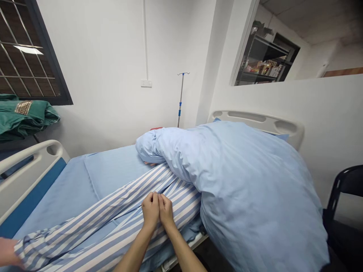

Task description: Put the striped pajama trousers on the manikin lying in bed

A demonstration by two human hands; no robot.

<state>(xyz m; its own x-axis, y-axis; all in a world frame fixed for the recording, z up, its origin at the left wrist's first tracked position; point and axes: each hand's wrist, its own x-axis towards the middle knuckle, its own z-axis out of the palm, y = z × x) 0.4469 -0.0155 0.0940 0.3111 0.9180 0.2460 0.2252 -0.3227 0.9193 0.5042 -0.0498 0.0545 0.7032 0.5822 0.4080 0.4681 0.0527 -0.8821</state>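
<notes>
My left hand (151, 208) and my right hand (165, 208) are side by side in loose fists, knuckles touching. No object shows in either one. Both are over the thigh of a lying figure in blue-and-white striped trousers (113, 202); whether they touch the cloth I cannot tell. One bare ankle (10, 251) sticks out of a trouser cuff at the lower left. A puffy light-blue quilt (249, 181) covers the figure's upper body. At the quilt's left edge, a small bit of the figure's hand (150, 163) peeks out.
The bed has a light-blue sheet (113, 162), a footboard (42, 155) at left and a headboard (263, 119) at right. Behind it stands an IV pole (180, 94). Green cloth (28, 117) is heaped at far left. A black chair (347, 183) stands at right.
</notes>
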